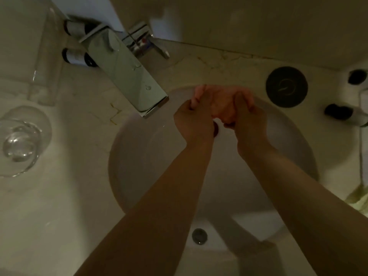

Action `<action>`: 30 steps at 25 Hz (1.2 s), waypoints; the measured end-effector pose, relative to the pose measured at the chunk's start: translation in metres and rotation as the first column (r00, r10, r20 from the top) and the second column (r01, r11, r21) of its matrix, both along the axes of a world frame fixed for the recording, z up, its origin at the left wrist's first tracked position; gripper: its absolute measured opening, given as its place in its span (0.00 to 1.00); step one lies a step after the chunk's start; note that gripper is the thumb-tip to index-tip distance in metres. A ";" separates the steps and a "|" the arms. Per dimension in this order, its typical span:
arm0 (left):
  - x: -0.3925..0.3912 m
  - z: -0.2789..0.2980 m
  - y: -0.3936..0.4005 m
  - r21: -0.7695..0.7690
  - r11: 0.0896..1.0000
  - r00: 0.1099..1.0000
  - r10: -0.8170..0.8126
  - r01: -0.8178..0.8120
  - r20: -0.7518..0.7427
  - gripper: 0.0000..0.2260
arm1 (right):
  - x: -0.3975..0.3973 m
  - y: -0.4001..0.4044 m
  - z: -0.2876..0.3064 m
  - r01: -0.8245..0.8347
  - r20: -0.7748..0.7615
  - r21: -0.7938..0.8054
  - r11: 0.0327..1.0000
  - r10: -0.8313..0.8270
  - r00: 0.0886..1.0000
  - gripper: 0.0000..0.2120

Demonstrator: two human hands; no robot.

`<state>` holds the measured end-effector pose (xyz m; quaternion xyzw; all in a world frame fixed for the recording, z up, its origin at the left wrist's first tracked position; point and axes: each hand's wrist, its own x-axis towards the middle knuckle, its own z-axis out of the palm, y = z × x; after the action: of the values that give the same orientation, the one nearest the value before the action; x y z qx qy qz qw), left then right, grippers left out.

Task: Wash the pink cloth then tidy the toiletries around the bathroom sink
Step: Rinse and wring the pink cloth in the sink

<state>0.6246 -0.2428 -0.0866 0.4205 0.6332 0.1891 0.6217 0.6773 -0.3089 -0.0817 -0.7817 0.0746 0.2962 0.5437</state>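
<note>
Dim sink basin (139, 156), hands gripping pink cloth (221, 104), fingertips hidden

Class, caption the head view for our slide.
Both hands, left hand and right hand, wring pink cloth over sink.

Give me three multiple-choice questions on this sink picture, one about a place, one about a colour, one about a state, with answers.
1. Where is the clear drinking glass?
A. left counter
B. in the basin
C. right of the round white basin

2. What colour is the crumpled cloth?
A. blue
B. pink
C. black

3. What are the hands doing?
A. hanging idle
B. turning the chrome faucet
C. both gripping the cloth

Answers: 1 A, it stands left of the basin. 2 B, it shows pink between the hands. 3 C, left hand and right hand curl round it.
</note>
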 end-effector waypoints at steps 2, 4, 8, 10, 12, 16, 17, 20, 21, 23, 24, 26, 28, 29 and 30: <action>-0.013 -0.004 0.011 0.043 0.993 0.992 0.113 -0.111 -0.051 0.17 | -0.005 0.024 -0.003 -0.080 -0.006 -0.021 0.997 0.080 0.997 0.13; -0.033 -0.010 0.025 0.111 0.963 0.965 0.254 -0.246 -0.060 0.17 | -0.019 0.051 -0.003 -0.217 0.007 -0.039 0.975 0.218 0.976 0.15; -0.057 -0.013 0.030 0.123 0.918 0.921 0.385 -0.377 -0.052 0.13 | -0.039 0.070 -0.005 -0.346 -0.014 -0.031 0.938 0.346 0.938 0.14; -0.054 -0.011 0.031 0.047 0.937 0.937 0.348 -0.347 -0.027 0.12 | -0.032 0.060 -0.005 -0.360 -0.003 -0.027 0.932 0.360 0.933 0.15; -0.047 -0.006 0.033 -0.052 0.973 0.972 0.228 -0.225 0.061 0.09 | -0.022 0.047 -0.005 -0.281 0.034 0.001 0.960 0.281 0.959 0.14; -0.035 0.000 0.032 -0.130 0.981 0.986 0.151 -0.141 0.075 0.09 | -0.018 0.035 -0.005 -0.145 0.071 0.022 0.989 0.143 0.987 0.12; -0.034 0.001 0.030 -0.136 0.975 0.980 0.187 -0.176 0.067 0.09 | -0.019 0.037 -0.005 -0.158 0.074 0.018 0.987 0.156 0.985 0.13; -0.044 -0.002 0.026 -0.116 0.931 0.935 0.351 -0.345 0.040 0.08 | -0.025 0.056 -0.004 -0.352 0.104 -0.060 0.934 0.357 0.929 0.15; -0.052 -0.004 0.027 -0.118 0.891 0.895 0.445 -0.439 0.034 0.07 | -0.030 0.065 -0.006 -0.451 0.096 -0.129 0.883 0.464 0.881 0.16; -0.069 -0.008 0.029 -0.181 0.762 0.770 0.637 -0.621 0.041 0.10 | -0.044 0.080 -0.009 -0.584 0.073 -0.171 0.793 0.602 0.795 0.18; -0.076 -0.009 0.031 -0.224 0.697 0.705 0.707 -0.681 0.057 0.12 | -0.051 0.085 -0.011 -0.616 0.081 -0.138 0.775 0.629 0.773 0.18; -0.084 -0.010 0.031 -0.273 0.640 0.654 0.755 -0.718 0.052 0.15 | -0.057 0.089 -0.013 -0.631 0.119 -0.098 0.770 0.638 0.760 0.20; -0.084 -0.007 0.030 -0.261 0.670 0.683 0.729 -0.695 0.054 0.13 | -0.055 0.086 -0.015 -0.628 0.142 -0.108 0.771 0.637 0.757 0.17; -0.083 -0.005 0.029 -0.232 0.705 0.714 0.698 -0.670 0.062 0.09 | -0.052 0.084 -0.016 -0.617 0.149 -0.121 0.777 0.629 0.763 0.15; -0.081 -0.003 0.029 -0.199 0.739 0.741 0.667 -0.644 0.078 0.06 | -0.050 0.083 -0.018 -0.593 0.154 -0.127 0.795 0.606 0.780 0.14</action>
<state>0.5438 -0.2133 -0.0896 0.1043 0.7070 0.3749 0.5905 0.6269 -0.2262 -0.0996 -0.8078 -0.2186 0.3763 0.3977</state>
